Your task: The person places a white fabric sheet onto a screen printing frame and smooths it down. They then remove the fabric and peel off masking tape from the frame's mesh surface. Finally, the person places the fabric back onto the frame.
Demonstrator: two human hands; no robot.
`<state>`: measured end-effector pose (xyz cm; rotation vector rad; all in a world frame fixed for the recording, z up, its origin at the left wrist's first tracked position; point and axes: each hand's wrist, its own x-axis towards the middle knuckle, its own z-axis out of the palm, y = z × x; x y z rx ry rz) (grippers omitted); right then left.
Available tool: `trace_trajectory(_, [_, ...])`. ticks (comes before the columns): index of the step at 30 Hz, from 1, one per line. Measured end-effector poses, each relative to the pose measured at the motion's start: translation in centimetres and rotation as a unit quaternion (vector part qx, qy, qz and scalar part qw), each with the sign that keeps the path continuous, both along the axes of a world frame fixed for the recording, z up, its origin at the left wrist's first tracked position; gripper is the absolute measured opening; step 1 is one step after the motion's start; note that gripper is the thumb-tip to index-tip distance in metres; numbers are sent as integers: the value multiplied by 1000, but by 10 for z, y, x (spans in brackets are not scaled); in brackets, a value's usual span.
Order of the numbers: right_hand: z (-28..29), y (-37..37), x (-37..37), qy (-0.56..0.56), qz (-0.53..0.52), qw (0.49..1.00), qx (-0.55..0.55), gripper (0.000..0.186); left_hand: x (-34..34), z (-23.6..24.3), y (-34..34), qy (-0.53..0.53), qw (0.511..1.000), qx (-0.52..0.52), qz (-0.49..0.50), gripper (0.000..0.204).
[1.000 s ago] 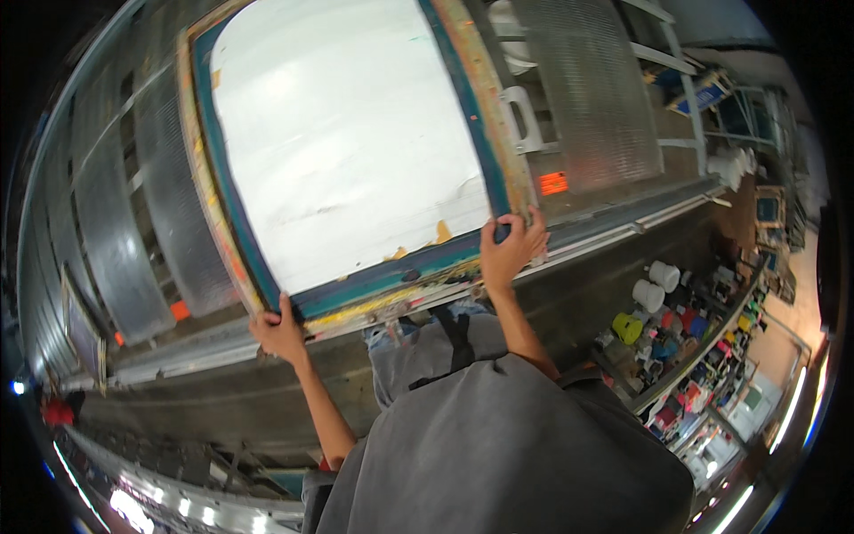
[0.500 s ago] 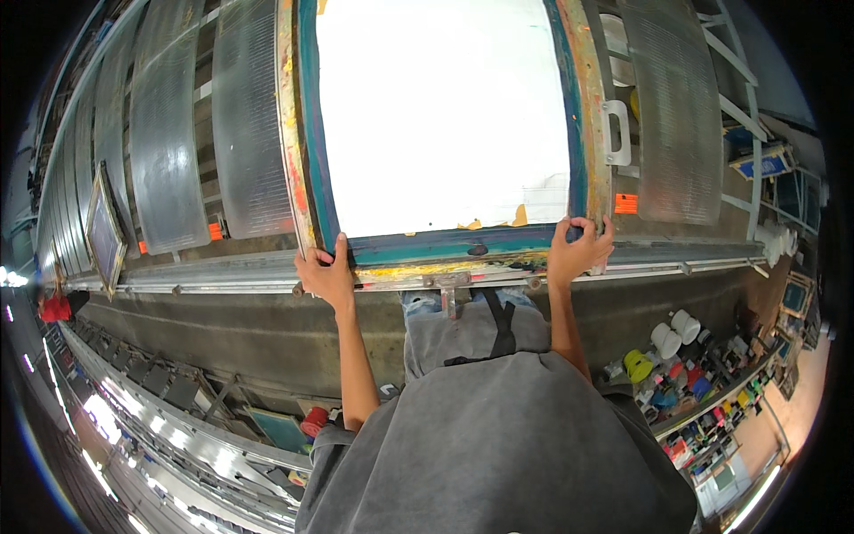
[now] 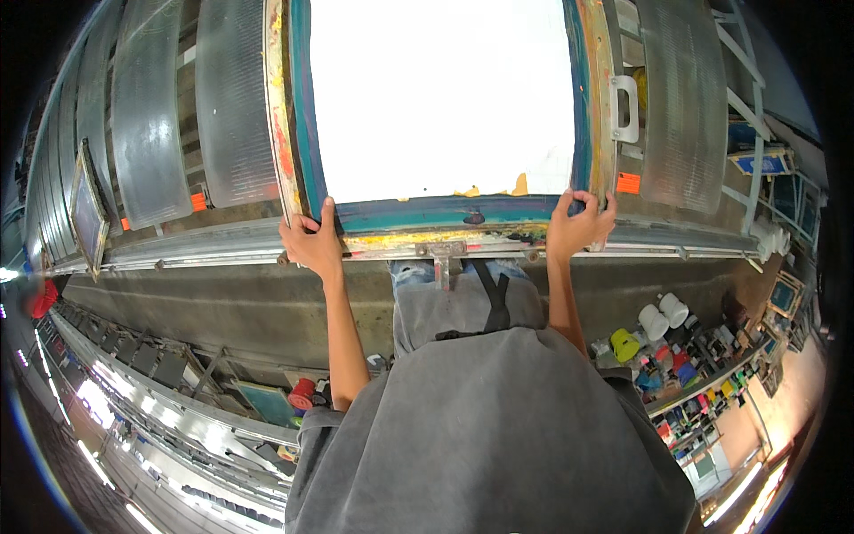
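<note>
A paint-stained screen printing frame (image 3: 279,133) lies before me, with blue-green tape or coating along its inner borders. White sheet material (image 3: 440,98) fills its middle, with small torn tan patches along the near edge. My left hand (image 3: 313,242) is closed on the frame's near left corner, its thumb laid over the inner border and its fingers bent at the outer rail. At the near right corner, my right hand (image 3: 580,227) grips the frame too, thumb and fingers curled at the border. The fingers' undersides are hidden.
Ribbed translucent panels (image 3: 149,125) stand in a row along the rail on both sides. A white handle (image 3: 625,109) juts out right of the frame. A metal bracket (image 3: 441,258) sits at the near edge. White buckets (image 3: 653,321) and coloured containers stand behind, right.
The frame and both hands sit slightly higher in the picture as the whole view shifts. Both hands keep their places at the near corners.
</note>
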<state>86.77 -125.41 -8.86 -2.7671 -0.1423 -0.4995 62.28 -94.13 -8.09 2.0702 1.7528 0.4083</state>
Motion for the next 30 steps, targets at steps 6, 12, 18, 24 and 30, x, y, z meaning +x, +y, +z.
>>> trace_trajectory(6, [0, 1, 0, 14, -13, 1000, 4, 14, 4, 2, -2, 10, 1000, 26, 5, 64])
trace_trajectory(12, [-5, -5, 0, 9, -5, 1000, -7, 15, 5, -1, -1, 3, 999, 36, 12, 65])
trace_trajectory(18, [-3, -2, 0, 27, -16, 1000, -5, 16, -1, -8, 1, -10, 999, 41, 1, 65])
trace_trajectory(24, [-6, -5, 1, 11, -8, 1000, -1, 15, -4, -7, 3, -9, 1000, 7, -6, 64])
trace_trajectory(30, [-3, -1, -2, 19, -15, 1000, -6, 14, -3, -3, 4, -27, 1000, -7, -7, 62])
